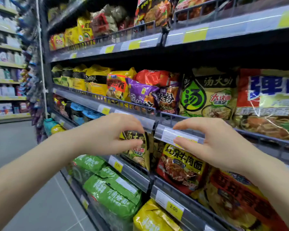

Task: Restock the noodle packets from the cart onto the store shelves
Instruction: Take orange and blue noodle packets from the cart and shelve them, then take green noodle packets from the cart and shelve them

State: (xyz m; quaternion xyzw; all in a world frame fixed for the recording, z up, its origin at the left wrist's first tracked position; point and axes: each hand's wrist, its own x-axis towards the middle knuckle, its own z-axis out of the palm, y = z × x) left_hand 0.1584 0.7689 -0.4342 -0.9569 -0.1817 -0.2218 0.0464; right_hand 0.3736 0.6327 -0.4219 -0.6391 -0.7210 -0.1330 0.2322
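My left hand [110, 134] and my right hand [213, 145] hover side by side before the noodle shelves, fingers and thumbs spread apart and holding nothing. Between them, on the shelf below the price rail [140, 120], stands an olive-green noodle packet [140, 155]; my left thumb tip lies in front of its top edge, and I cannot tell whether it touches. My right thumb and fingers sit just in front of the rail's price label [167, 133]. A larger olive-green packet [205, 95] of the same design stands one shelf up. The cart is out of view.
Purple packets [143, 94] lean on the wire fence of the middle shelf. A red and yellow packet [180, 165] stands right of the olive one; green packets [110, 185] fill the lower shelf. The grey aisle floor [15, 144] runs left toward further shelves [5, 64].
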